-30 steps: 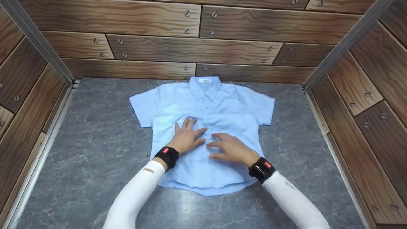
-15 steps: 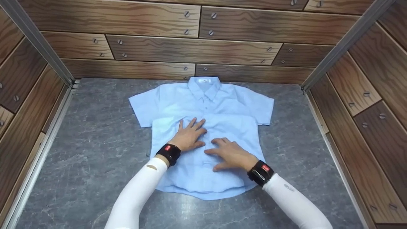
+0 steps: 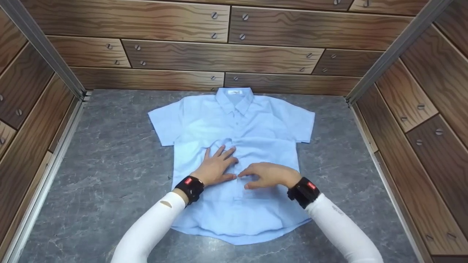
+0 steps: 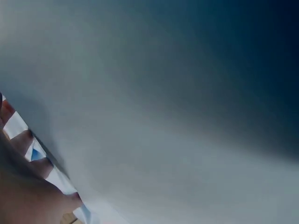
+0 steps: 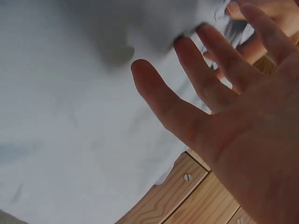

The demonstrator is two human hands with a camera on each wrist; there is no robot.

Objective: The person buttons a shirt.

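Observation:
A light blue short-sleeved button-up shirt [image 3: 204, 118] lies front up, its collar toward the back wall. Across its chest runs a crosswise crease, with wrinkles gathered near the left fingertips. My left hand [image 3: 214, 168] rests on the shirt front, left of the button placket, fingers spread. Close over the placket on the other side is my right hand [image 3: 268, 175], with its fingers pointing toward the left hand. In the right wrist view, the right hand's fingers [image 5: 161, 95] are extended and apart over the cloth, with nothing between them. Pale cloth fills most of the left wrist view.
The shirt is spread on a grey marbled tabletop [image 3: 109, 157]. Wood-patterned panels [image 3: 182, 54] stand behind it and along both sides, with metal rails [image 3: 47, 54] at the corners. Black wrist devices [image 3: 190, 190] sit over white sleeves [image 3: 151, 223].
The shirt's lower hem and the chest crease have shifted toward me, while the collar stays put. Both hands have come slightly nearer, and the right hand has turned, its fingers drawing closer together.

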